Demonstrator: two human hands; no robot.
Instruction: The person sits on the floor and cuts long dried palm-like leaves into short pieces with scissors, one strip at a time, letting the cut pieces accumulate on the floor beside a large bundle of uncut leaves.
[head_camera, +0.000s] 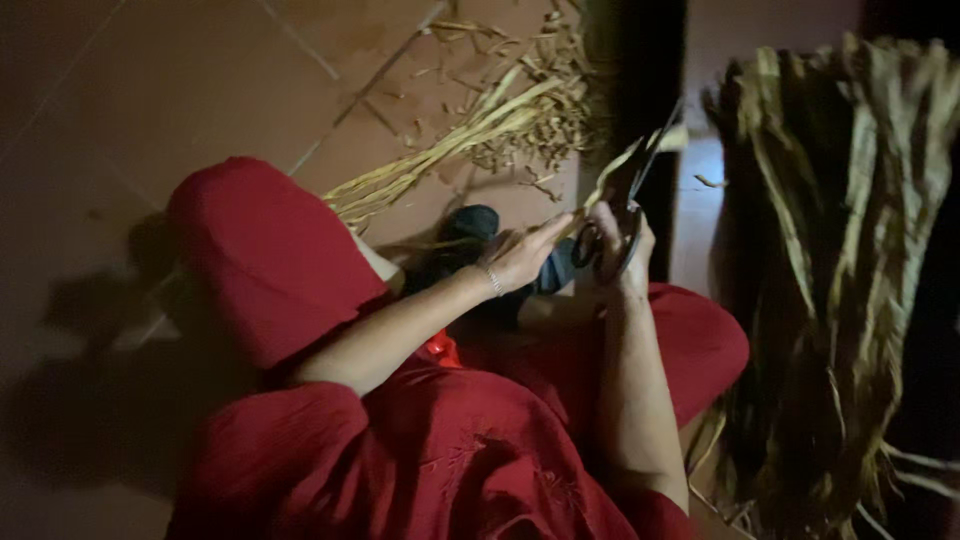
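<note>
Head-camera view, read from left to right with the scissors (625, 215) as the landmark. Far to the left of the scissors lay brown floor tiles (150, 90), crossed by two visible grout lines. Nearer, still left of the scissors, one raised knee under red cloth (265, 250) filled the middle of the view, the same red garment covering the lap below. Up and to the left of the scissors, one loose bundle of pale dry strips (440, 150) stretched across the floor, with a scatter of short cut pieces (530, 120) at its upper end, too many and too blurred to count. Just left of the scissors, the left hand (520, 255) was held with fingers extended, pinching one dry strip (610, 175) whose free end rose toward the blades; one thin bracelet (492, 280) circled that wrist. One dark foot covering (470, 225) showed behind this hand. At the landmark itself, the right hand (620, 250) gripped the one pair of scissors through its dark handle loops, blades pointing up and right; whether the blades were parted or closed could not be told. To the right of the scissors stood one large heap of long dried leaves (840, 260), dim and partly out of view.
</note>
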